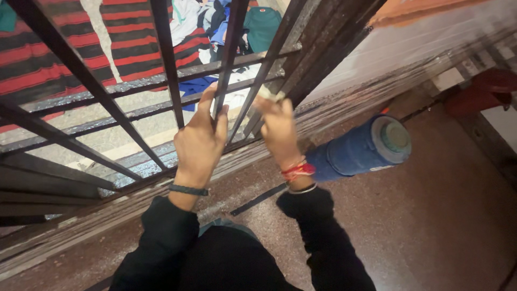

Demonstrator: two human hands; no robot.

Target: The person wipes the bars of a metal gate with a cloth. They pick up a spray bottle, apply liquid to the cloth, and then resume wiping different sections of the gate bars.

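Head view: left hand (198,144) grips a dark iron grille bar (225,59); right hand (277,125) pinches a small pale scrap (272,96) against the neighbouring bar, mid-rub; steady pressure seems needed.

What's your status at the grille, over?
Left hand gripping a grille bar. Right hand pressing a small pale pad on the next bar. Blue can on floor beside right wrist; nothing blocking.

Blue jug (360,149) w/ teal lid; red-black striped cloth (32,51).
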